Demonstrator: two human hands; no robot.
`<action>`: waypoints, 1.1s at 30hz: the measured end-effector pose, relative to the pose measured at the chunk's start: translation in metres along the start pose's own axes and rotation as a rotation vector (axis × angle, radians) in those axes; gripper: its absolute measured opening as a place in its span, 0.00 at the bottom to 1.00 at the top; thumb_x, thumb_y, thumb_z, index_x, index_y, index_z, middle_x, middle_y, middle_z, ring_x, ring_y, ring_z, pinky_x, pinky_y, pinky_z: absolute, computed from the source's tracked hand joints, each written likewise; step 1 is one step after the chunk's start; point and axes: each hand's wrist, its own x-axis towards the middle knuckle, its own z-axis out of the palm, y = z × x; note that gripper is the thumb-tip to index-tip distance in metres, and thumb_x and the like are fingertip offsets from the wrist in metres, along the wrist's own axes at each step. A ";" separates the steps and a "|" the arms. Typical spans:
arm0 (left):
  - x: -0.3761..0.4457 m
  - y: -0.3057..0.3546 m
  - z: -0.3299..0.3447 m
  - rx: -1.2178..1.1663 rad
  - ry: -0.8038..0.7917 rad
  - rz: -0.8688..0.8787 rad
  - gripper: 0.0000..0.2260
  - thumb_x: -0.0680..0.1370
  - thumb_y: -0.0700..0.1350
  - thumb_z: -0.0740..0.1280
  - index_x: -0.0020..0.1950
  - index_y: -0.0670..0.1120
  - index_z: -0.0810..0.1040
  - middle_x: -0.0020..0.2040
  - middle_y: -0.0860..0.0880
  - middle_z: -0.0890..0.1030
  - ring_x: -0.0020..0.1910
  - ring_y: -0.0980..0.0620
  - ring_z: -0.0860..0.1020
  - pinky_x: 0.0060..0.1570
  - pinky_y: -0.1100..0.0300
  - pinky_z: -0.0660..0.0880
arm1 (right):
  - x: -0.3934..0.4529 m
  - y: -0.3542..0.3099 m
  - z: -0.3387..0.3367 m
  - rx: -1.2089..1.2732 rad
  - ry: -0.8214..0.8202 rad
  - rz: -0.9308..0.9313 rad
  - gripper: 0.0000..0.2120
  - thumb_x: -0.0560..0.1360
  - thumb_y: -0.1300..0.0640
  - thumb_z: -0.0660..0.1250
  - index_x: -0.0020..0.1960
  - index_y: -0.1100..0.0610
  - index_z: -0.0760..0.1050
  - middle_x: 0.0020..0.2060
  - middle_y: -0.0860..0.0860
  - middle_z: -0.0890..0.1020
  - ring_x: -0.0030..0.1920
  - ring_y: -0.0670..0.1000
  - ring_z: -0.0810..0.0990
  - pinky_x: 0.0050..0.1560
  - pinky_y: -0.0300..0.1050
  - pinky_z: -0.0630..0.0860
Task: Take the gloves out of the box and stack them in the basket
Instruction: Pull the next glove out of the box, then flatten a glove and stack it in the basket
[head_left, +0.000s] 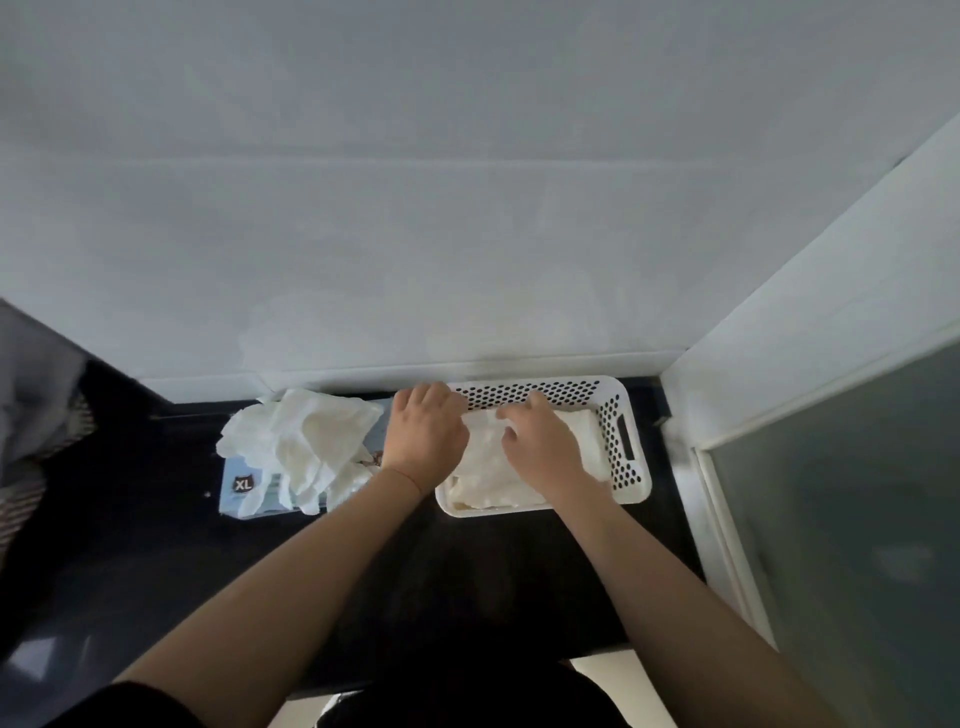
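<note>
dark counter (363, 561), lower centre of the frame, carrying all items. white perforated basket (631, 441), centre right, holding a flat stack of white gloves (488, 480). glove box (244, 491) marked xl, centre left, with a loose heap of gloves (306, 441) spilling over it. left hand (426, 428) and right hand (540, 449) lie on the stack's top glove, fingers curled at its far edge; whether they pinch or only press cannot be told. gloves likely thin, limp, light, clingy: best taken at the cuff, smoothed flat.
</note>
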 end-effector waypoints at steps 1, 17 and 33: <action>-0.003 -0.010 -0.009 0.007 0.017 -0.045 0.03 0.70 0.41 0.67 0.42 0.45 0.80 0.41 0.47 0.78 0.43 0.43 0.76 0.47 0.49 0.73 | 0.001 -0.016 0.003 0.001 0.007 -0.033 0.14 0.80 0.59 0.61 0.64 0.53 0.76 0.59 0.52 0.71 0.46 0.51 0.78 0.42 0.44 0.73; -0.050 -0.155 -0.096 -0.117 0.027 -0.362 0.11 0.81 0.46 0.62 0.47 0.44 0.81 0.44 0.48 0.80 0.46 0.46 0.75 0.47 0.52 0.72 | -0.006 -0.168 0.048 0.160 -0.007 -0.042 0.13 0.79 0.57 0.61 0.63 0.53 0.74 0.60 0.50 0.72 0.44 0.49 0.74 0.45 0.44 0.69; -0.038 -0.148 -0.135 -0.468 -0.191 -0.456 0.09 0.75 0.53 0.70 0.48 0.49 0.77 0.44 0.51 0.80 0.43 0.50 0.79 0.42 0.57 0.76 | -0.017 -0.202 -0.006 0.485 0.148 0.003 0.13 0.78 0.60 0.62 0.62 0.53 0.75 0.59 0.51 0.71 0.55 0.47 0.73 0.52 0.38 0.67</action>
